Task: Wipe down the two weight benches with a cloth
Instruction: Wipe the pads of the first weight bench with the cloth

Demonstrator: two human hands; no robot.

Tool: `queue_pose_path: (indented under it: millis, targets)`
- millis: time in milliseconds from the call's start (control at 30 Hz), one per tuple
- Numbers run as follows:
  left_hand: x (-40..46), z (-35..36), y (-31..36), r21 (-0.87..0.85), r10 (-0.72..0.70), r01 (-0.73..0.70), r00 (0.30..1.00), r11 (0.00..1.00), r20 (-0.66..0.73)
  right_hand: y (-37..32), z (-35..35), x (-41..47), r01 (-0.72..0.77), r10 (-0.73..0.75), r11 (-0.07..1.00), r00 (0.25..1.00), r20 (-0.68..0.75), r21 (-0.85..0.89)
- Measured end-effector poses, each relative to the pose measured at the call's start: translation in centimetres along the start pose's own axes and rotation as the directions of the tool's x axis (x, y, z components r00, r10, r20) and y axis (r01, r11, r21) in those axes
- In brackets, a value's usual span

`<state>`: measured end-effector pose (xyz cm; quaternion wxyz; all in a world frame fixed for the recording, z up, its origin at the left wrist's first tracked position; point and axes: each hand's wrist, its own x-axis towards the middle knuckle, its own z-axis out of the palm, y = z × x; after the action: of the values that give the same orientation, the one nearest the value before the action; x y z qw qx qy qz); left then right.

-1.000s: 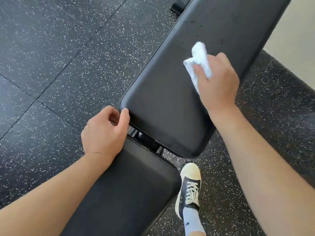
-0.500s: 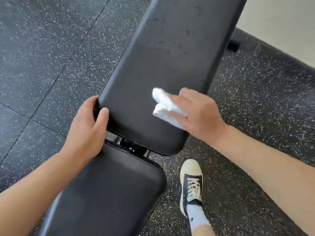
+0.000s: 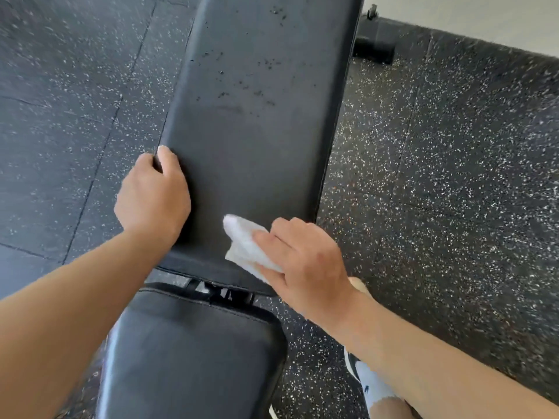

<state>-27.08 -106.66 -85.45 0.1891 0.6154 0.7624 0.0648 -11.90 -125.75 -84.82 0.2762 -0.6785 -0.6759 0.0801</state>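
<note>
A speckled rubber floor [image 3: 438,176] surrounds the black back pad [image 3: 257,140]. The left hand [image 3: 152,196] curls its fingers over the pad's left edge. The right hand [image 3: 305,261] presses the folded white cloth [image 3: 246,246] under nearly straight fingers at the pad's near end.

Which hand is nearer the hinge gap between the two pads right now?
Right. The right hand, pressing the white cloth, sits just above the hinge gap; the left hand grips the back pad edge farther up.
</note>
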Motion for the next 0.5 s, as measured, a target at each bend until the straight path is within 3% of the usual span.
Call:
queue_pose_path:
  millis: [67, 133, 233, 333, 500]
  targets:
    - [0.0, -0.1, 0.1, 0.010, 0.004, -0.004, 1.000, 1.000, -0.010, 1.1, -0.4, 0.2, 0.127, -0.127, 0.992, 0.992, 0.029, -0.003]
    - [-0.1, -0.1, 0.2, 0.024, 0.014, -0.013, 1.000, 1.000, -0.028, 3.1, -0.9, 2.7, 0.136, -0.136, 0.991, 0.991, -0.004, 0.002]
    - [-0.2, -0.2, 0.2, 0.038, 0.022, -0.021, 0.999, 0.999, -0.033, 7.5, -1.5, 8.5, -0.118, 0.122, 0.993, 0.976, -0.178, 0.030]
    - [-0.2, -0.3, 0.4, 0.048, 0.030, -0.029, 0.999, 0.998, -0.029, 10.7, -1.9, 13.0, -0.318, 0.325, 0.946, 0.923, -0.207, 0.067]
    - [-0.2, -0.2, 0.4, 0.057, 0.032, -0.030, 0.999, 0.998, -0.031, 7.0, -1.3, 11.0, -0.350, 0.346, 0.936, 0.904, -0.251, 0.029]
